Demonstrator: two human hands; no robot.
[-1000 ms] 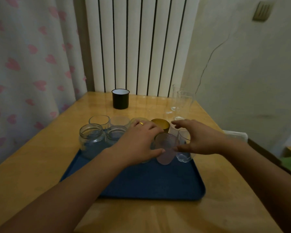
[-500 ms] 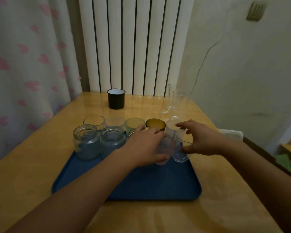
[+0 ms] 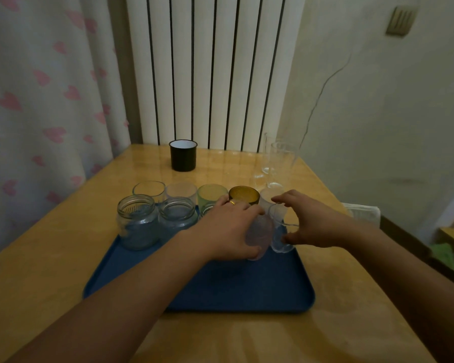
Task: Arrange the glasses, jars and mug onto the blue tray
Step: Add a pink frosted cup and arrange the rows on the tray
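Observation:
A blue tray (image 3: 228, 286) lies on the wooden table. Two clear jars (image 3: 138, 222) (image 3: 177, 214) stand at its far left, with a row of glasses behind them, among them a green glass (image 3: 211, 195) and an amber glass (image 3: 244, 195). My left hand (image 3: 228, 229) grips a pinkish ribbed glass (image 3: 260, 235) on the tray. My right hand (image 3: 309, 221) holds a clear glass (image 3: 279, 231) beside it, thumb low and fingers on the rim. A black mug (image 3: 183, 155) stands apart at the table's far side.
Two tall clear glasses (image 3: 278, 163) stand at the far right of the table (image 3: 63, 258). A radiator and a heart-patterned curtain back the table. A white cloth (image 3: 363, 214) lies off the right edge. The tray's near half is bare.
Both hands have settled lower around their glasses on the tray, barely shifting. The view has drifted slightly.

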